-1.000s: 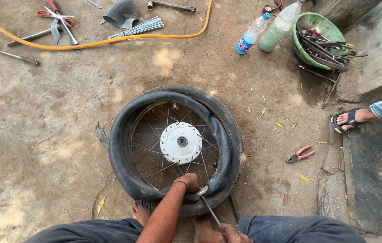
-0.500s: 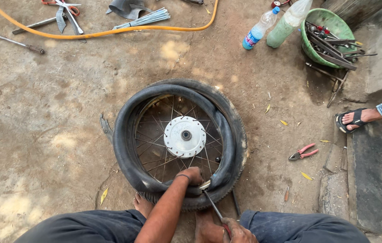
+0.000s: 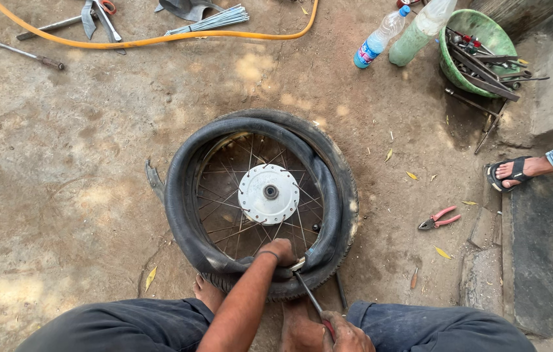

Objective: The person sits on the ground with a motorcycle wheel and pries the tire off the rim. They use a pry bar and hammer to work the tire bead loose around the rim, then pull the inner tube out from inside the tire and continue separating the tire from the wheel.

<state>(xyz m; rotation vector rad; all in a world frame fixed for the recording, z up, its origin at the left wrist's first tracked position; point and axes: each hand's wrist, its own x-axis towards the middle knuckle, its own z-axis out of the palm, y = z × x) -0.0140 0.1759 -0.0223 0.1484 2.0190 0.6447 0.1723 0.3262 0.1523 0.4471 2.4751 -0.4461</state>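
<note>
A spoked wheel with a white hub [image 3: 268,193] lies flat on the dirt ground. Its black tyre [image 3: 343,189] is partly off the rim, and a black inner tube [image 3: 182,195] loops over it on the left and top. My left hand [image 3: 277,251] presses down on the tube and rim at the wheel's near edge. My right hand [image 3: 341,332] grips the handle of a metal tyre lever [image 3: 307,293], whose tip is wedged under the tyre bead beside my left hand. My bare feet rest against the tyre's near side.
Red-handled pliers [image 3: 439,218] lie right of the wheel. A green basin of tools [image 3: 478,52], two plastic bottles [image 3: 380,38], an orange hose [image 3: 159,39] and loose tools lie at the far side. Another person's sandalled foot [image 3: 514,171] rests at the right, by a stone step.
The view has shifted slightly, so the wheel sits lower and more to the right. My hands keep their hold at the near rim; the lever stays wedged.
</note>
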